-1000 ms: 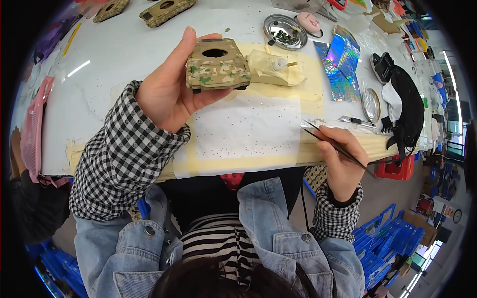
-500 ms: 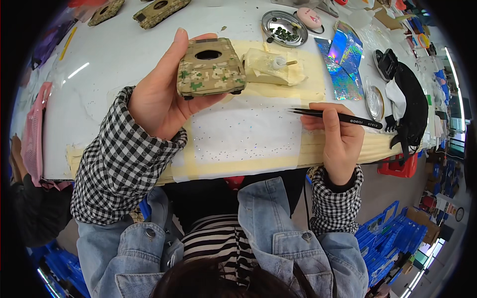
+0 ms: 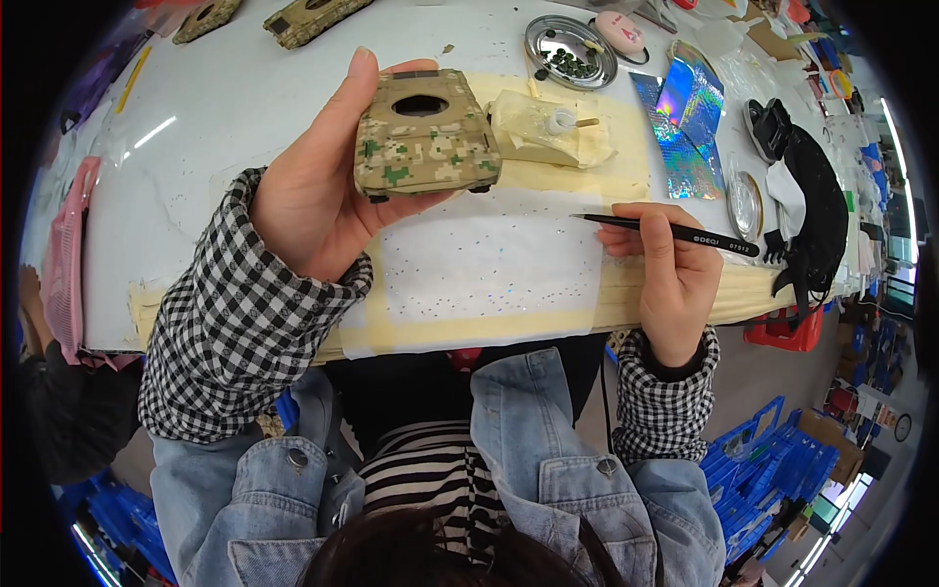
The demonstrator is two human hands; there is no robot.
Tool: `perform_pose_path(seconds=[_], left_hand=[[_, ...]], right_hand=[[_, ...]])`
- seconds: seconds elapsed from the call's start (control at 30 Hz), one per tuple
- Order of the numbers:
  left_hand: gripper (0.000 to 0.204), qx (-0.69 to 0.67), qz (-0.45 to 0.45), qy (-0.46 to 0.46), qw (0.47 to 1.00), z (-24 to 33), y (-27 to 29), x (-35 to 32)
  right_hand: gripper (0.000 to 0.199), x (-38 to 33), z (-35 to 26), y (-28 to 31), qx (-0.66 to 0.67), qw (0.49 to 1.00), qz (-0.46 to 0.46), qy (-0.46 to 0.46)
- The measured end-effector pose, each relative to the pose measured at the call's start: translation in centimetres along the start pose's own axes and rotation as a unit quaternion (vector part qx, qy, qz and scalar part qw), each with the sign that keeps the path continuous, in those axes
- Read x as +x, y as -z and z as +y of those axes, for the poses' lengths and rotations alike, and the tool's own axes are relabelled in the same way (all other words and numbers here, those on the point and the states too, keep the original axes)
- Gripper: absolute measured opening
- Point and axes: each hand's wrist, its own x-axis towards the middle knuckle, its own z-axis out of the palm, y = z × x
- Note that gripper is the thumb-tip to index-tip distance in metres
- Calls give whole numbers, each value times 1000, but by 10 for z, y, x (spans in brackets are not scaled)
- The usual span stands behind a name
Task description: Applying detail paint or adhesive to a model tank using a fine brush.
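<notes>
In my left hand [image 3: 311,201] is a camouflage-patterned model tank hull [image 3: 423,152] with a round hole in its top. The thumb lies along its left edge and the fingers pass beneath it. My right hand [image 3: 678,279], over the right part of the table, pinches black tweezers [image 3: 690,236] whose fine tips point left. Those tips are apart from the hull; whether they grip anything is too small to tell. Below both hands lies a white sheet [image 3: 460,318] taped down and scattered with tiny shiny specks.
Behind the sheet sits a tape-wrapped block [image 3: 523,147] with a small white pot [image 3: 561,120] and a stick in it. A metal dish [image 3: 534,61] holds dark green bits. Holographic wrapping [image 3: 694,137] and black fabric [image 3: 825,201] lie right. Two similar hulls [image 3: 311,22] stand far left.
The hull has shifted slightly right and turned a little in my left hand. The tweezers have moved slightly right with my right hand. The view has also shifted slightly.
</notes>
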Motion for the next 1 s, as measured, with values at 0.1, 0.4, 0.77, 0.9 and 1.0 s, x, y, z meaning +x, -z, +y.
perform_pose_path(seconds=[0.1, 0.4, 0.77, 0.9, 1.0], left_hand=[[54, 4, 2, 0, 1000, 0, 0, 1], [54, -1, 5, 0, 1000, 0, 0, 0], [55, 12, 6, -1, 1000, -1, 0, 0], [53, 16, 15, 3, 1000, -1, -3, 0], [53, 7, 12, 12, 1000, 1, -3, -1]], right_hand=[[26, 0, 0, 0, -2, 1000, -1, 0], [28, 0, 0, 0, -14, 1000, -6, 5], [28, -1, -1, 2, 11, 1000, 14, -2], [33, -1, -5, 3, 45, 998, 43, 6], [36, 2, -21, -2, 70, 994, 70, 50]])
